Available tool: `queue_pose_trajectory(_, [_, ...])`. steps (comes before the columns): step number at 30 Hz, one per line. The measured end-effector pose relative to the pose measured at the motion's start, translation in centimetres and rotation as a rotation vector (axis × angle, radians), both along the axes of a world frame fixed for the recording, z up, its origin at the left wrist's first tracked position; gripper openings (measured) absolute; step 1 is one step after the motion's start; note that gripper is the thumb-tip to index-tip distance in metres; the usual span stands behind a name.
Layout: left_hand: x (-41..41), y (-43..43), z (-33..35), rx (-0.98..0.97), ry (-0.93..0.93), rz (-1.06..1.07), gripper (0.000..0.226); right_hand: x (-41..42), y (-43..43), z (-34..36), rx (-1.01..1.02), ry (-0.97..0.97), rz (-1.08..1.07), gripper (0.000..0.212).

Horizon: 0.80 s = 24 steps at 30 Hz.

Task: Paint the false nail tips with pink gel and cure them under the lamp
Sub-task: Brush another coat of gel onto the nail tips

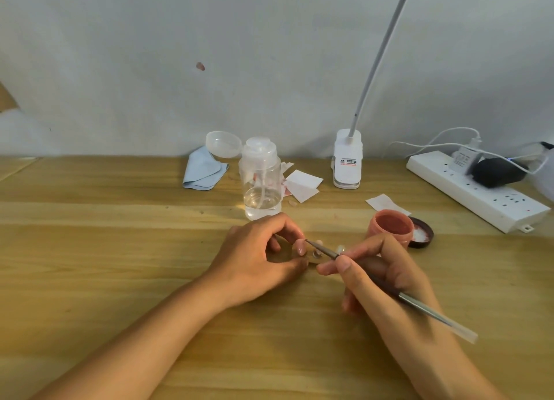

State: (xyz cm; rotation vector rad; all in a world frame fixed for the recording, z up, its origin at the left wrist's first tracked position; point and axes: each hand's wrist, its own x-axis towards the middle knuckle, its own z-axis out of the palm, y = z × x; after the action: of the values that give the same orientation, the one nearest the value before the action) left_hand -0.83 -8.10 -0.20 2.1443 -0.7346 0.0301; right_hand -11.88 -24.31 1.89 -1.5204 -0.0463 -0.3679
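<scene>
My left hand [257,258] pinches a small clear holder with a false nail tip [300,246] on it, low over the wooden table. My right hand [377,273] grips a thin brush [419,305] like a pen; its pointed tip touches the pink nail tip. More clear tips on small stands [317,254] sit between my hands, partly hidden by the fingers. An open pink gel jar [391,226] stands just behind my right hand, its black lid [422,235] beside it. The white clip lamp base [347,160] stands at the back, its neck rising out of view.
A clear pump bottle [261,184] stands right behind my left hand, with a blue cloth [202,170] and a clear cap [223,143] further back. White paper squares [302,184] lie near the lamp. A white power strip [476,190] with plugs and cables runs along the right.
</scene>
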Motion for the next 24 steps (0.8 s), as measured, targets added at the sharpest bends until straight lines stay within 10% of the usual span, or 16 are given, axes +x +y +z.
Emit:
queue_pose_trajectory(12, [-0.4,0.0,0.5,0.213,-0.137,0.380,0.016,0.0,-1.3,0.3,-0.059,-0.284,-0.329,0.016])
queue_pose_trajectory(24, [-0.9,0.0,1.1,0.069,-0.201,0.230,0.036,1.4,-4.0,-0.3,-0.047,-0.208,-0.479,0.026])
